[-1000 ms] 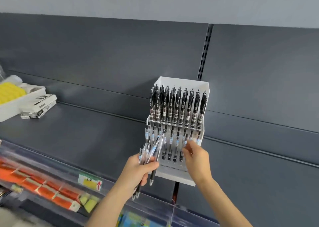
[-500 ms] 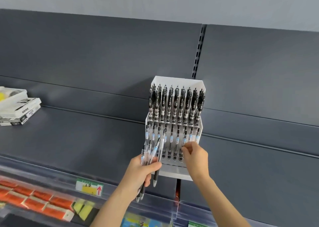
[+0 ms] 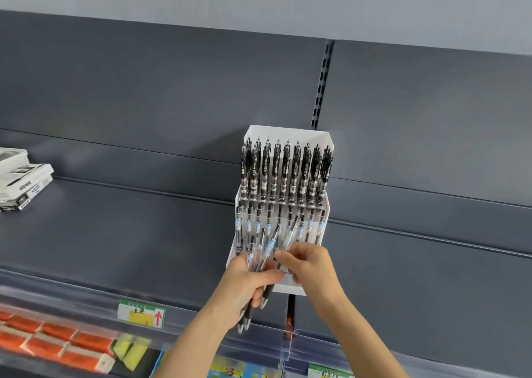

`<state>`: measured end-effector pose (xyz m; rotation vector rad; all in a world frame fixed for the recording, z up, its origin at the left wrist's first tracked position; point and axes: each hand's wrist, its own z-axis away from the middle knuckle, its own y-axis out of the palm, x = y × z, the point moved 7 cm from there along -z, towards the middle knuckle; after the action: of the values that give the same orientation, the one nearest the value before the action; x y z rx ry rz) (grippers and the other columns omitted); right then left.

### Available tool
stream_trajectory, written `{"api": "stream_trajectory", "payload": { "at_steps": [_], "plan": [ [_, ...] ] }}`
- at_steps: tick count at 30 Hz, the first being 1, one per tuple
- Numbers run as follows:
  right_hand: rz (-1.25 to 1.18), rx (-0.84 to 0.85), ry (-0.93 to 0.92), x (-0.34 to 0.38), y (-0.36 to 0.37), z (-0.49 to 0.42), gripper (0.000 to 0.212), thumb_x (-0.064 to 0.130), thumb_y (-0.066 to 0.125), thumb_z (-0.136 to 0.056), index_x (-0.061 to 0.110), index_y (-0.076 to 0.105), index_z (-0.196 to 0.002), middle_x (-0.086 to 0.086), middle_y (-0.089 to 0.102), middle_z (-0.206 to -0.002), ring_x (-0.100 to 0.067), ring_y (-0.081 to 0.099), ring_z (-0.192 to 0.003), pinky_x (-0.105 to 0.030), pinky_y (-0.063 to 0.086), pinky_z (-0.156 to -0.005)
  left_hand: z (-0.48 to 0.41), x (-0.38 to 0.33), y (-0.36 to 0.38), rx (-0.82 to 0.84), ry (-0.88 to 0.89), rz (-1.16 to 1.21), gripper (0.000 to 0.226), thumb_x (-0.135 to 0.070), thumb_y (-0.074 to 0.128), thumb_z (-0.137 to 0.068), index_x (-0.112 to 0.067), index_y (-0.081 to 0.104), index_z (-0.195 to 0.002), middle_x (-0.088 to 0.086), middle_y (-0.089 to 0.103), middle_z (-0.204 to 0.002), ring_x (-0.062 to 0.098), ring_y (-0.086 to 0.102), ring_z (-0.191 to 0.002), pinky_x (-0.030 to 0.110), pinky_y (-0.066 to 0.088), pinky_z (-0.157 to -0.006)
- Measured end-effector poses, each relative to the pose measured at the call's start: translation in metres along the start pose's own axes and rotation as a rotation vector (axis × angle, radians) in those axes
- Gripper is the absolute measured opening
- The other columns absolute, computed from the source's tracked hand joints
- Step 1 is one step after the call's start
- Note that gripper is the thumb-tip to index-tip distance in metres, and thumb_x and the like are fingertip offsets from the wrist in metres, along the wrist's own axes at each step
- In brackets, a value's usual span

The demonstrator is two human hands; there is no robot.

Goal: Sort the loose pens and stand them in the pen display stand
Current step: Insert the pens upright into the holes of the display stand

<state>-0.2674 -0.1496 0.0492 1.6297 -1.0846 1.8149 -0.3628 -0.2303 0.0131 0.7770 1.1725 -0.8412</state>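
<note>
Against the white stand point(image 3: 288, 132), left hand point(image 3: 247, 281) grips clear pens point(image 3: 270, 246); right hand point(image 3: 313, 264) pinches one.

Pen display stand point(image 3: 288, 133) is sitting on the grey shelf point(image 3: 144, 233), with black pens filling its back row. Left hand point(image 3: 247, 285) is gripping a bunch of loose pens point(image 3: 266, 251) just in front of the stand, tips pointing to 6 o'clock. Right hand point(image 3: 311, 265) is pinching a single pen point(image 3: 291, 233) at the bunch's 1 o'clock edge. White boxes point(image 3: 26, 182) are lying well apart at the stand's 9 o'clock.
</note>
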Motion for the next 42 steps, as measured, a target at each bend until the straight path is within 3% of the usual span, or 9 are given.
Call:
{"api": "stream_trajectory", "payload": {
  "at_steps": [6,10,16,20,23,27,30,35,42],
  "plan": [
    [-0.111,0.095,0.044,-0.003,-0.008,-0.002,0.027,0.003,0.056,-0.088,0.008,0.066,-0.064,-0.017,0.058,-0.064,-0.017,0.047,-0.059,-0.019,0.04,-0.054,-0.005,0.003,0.003,0.021,-0.056,0.006,0.021,-0.011,0.066,-0.084,0.0,0.06,-0.1,0.001,0.038,-0.043,0.011,0.03,-0.036,0.022,0.025,-0.035],
    [-0.205,0.08,0.062,-0.006,-0.012,-0.002,0.023,-0.001,0.056,-0.087,0.005,0.064,-0.066,-0.009,0.06,-0.063,-0.015,0.048,-0.059,-0.02,0.041,-0.054,-0.008,0.002,0.01,0.023,-0.035,-0.021,0.027,-0.01,0.068,-0.081,0.003,0.06,-0.103,0.001,0.038,-0.043,0.013,0.03,-0.037,0.022,0.025,-0.036],
    [-0.033,-0.061,0.092,-0.012,-0.027,-0.002,0.018,0.006,0.06,-0.087,0.009,0.067,-0.071,-0.002,0.064,-0.062,-0.007,0.055,-0.053,-0.017,0.044,-0.05,-0.011,0.005,0.013,-0.023,-0.028,-0.027,0.021,-0.011,0.069,-0.081,0.0,0.059,-0.096,-0.003,0.044,-0.04,0.01,0.032,-0.033,0.021,0.026,-0.035],
    [0.115,-0.344,-0.021,-0.001,-0.07,-0.01,0.011,0.007,0.06,-0.086,0.009,0.069,-0.079,-0.002,0.067,-0.067,-0.013,0.06,-0.061,-0.025,0.051,-0.064,-0.009,0.011,0.005,-0.018,-0.079,-0.014,0.017,-0.017,0.066,-0.086,-0.004,0.054,-0.088,-0.004,0.042,-0.045,0.008,0.033,-0.035,0.021,0.027,-0.035],
    [0.21,-0.425,-0.058,0.001,-0.08,-0.018,0.01,0.009,0.059,-0.088,0.008,0.066,-0.08,0.002,0.066,-0.069,-0.012,0.062,-0.067,-0.014,0.044,-0.062,-0.008,0.017,0.003,-0.016,-0.147,-0.003,0.029,-0.029,0.06,-0.09,-0.01,0.044,-0.075,-0.004,0.04,-0.051,0.008,0.031,-0.038,0.02,0.028,-0.036],
    [0.337,-0.398,-0.065,-0.003,-0.069,-0.028,0.011,0.01,0.057,-0.09,0.006,0.066,-0.085,-0.004,0.065,-0.076,-0.015,0.058,-0.069,-0.009,0.039,-0.057,-0.006,0.021,0.006,-0.001,-0.209,0.078,0.026,-0.022,0.048,-0.094,-0.012,0.042,-0.071,-0.002,0.042,-0.05,0.01,0.032,-0.036,0.019,0.027,-0.036],
    [0.467,-0.341,-0.056,-0.012,-0.056,-0.034,0.014,0.011,0.054,-0.091,0.003,0.064,-0.085,-0.005,0.062,-0.072,-0.015,0.052,-0.062,-0.014,0.039,-0.054,-0.005,0.018,0.005,-0.005,-0.2,0.119,0.024,-0.011,0.042,-0.091,-0.01,0.043,-0.067,0.0,0.043,-0.052,0.011,0.033,-0.036,0.02,0.027,-0.037],
    [0.585,-0.272,-0.022,-0.027,-0.04,-0.035,0.016,0.015,0.051,-0.094,0.005,0.063,-0.09,-0.004,0.061,-0.072,-0.02,0.058,-0.063,-0.03,0.05,-0.062,-0.002,0.017,-0.001,-0.017,-0.146,0.106,0.016,-0.015,0.048,-0.094,-0.008,0.044,-0.08,0.0,0.047,-0.057,0.01,0.036,-0.04,0.022,0.03,-0.038],
    [0.602,-0.275,-0.026,-0.028,-0.04,-0.034,0.02,0.017,0.05,-0.094,0.003,0.063,-0.09,-0.004,0.061,-0.073,-0.018,0.056,-0.063,-0.028,0.047,-0.061,0.002,0.018,0.0,-0.018,-0.123,0.124,0.016,-0.018,0.053,-0.093,-0.005,0.047,-0.089,0.001,0.051,-0.06,0.01,0.04,-0.042,0.022,0.032,-0.038]
  ]
}}
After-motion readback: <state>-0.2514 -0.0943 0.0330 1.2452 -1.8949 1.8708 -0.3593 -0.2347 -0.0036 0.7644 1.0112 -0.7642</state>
